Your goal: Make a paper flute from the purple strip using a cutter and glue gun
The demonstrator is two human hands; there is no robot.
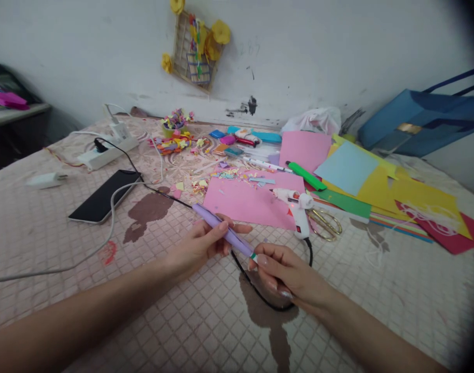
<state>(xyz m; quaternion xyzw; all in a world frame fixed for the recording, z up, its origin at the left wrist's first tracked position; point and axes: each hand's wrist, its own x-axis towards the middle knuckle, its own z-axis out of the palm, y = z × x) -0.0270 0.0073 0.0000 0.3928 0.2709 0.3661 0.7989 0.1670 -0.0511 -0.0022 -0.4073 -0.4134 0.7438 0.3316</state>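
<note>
A strip of purple paper [235, 239] is rolled lengthwise around what looks like a pen, whose white end with a green band [254, 256] sticks out at the lower right. My left hand [206, 239] pinches the roll near its middle, thumb on top and fingers beneath. At the other end, my right hand [278, 269] grips the white tip between thumb and fingers. Just beyond lies a pink sheet [248, 199] scattered with paper scraps. A white glue gun [298, 212] with a small red light rests on its right edge, beside gold-handled scissors [326, 225].
The glue gun's black cable [260, 295] loops under my hands toward a power strip [105, 153]. A dark phone [105, 197] lies left, crossed by a white cable [112, 207]. Coloured paper [349, 168], a green cutter [307, 176] and a blue bag [416, 119] are at right.
</note>
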